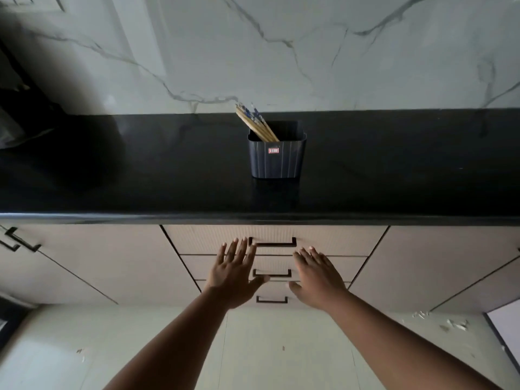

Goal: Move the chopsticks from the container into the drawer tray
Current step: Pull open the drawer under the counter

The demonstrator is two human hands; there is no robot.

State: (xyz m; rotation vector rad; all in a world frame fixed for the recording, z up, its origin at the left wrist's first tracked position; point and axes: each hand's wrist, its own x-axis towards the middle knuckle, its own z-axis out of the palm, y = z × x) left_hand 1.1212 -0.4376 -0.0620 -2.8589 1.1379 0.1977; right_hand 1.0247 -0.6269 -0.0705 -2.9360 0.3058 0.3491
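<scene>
Both hands are flat with fingers spread and hold nothing: the left hand (pixel 235 273) and right hand (pixel 316 277) flank the top drawer handle (pixel 272 243), apart from it. Above that handle, on the black counter (pixel 140 170), the chopsticks (pixel 257 123) lean left inside the dark container (pixel 277 156), well beyond both hands. All 3 drawers below the counter edge are closed
</scene>
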